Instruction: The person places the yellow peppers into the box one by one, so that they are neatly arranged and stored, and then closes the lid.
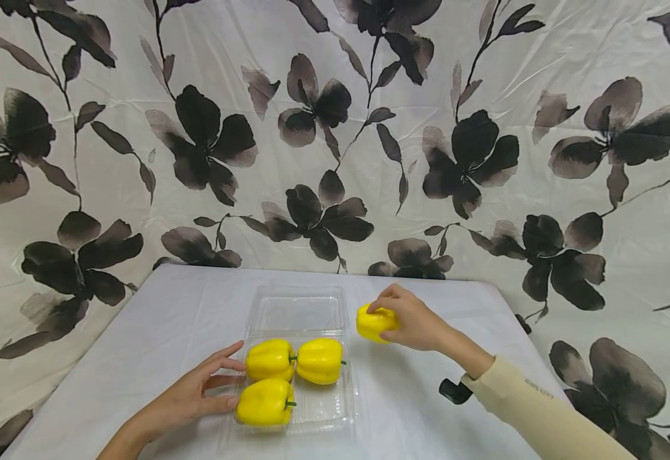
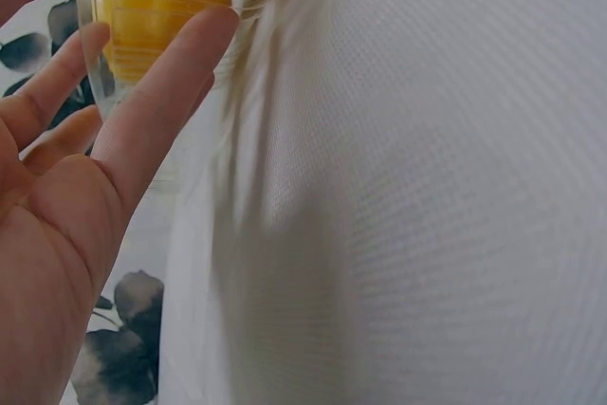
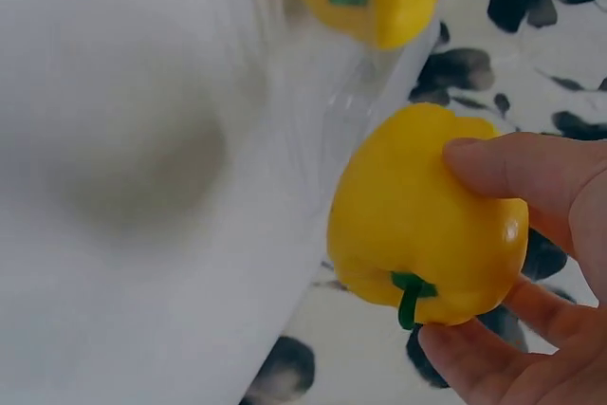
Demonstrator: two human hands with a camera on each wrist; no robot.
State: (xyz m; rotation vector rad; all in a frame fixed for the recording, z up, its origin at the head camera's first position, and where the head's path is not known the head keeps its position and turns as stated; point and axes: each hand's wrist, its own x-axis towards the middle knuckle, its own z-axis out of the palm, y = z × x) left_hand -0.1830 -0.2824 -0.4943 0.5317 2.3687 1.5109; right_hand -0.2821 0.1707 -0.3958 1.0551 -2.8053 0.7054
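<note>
My right hand [image 1: 415,321] grips a yellow bell pepper [image 1: 372,324] above the table, to the right of a clear plastic clamshell container [image 1: 324,404]. In the right wrist view, thumb and fingers hold this pepper [image 3: 417,220] from the side, its green stem showing. Inside the container lie three more yellow peppers: one at back left [image 1: 267,360], one at back right [image 1: 319,361] and one at front left [image 1: 262,402]. My left hand [image 1: 193,391] rests against the container's left side, thumb and fingers spread. The left wrist view shows those fingers [image 2: 156,101] extended along the clear wall.
The container's lid [image 1: 297,312] lies folded back, away from me. A white cloth covers the table [image 1: 168,319]. Behind it hangs a floral curtain [image 1: 392,191]. A small black object [image 1: 454,391] is beside my right sleeve [image 1: 518,390].
</note>
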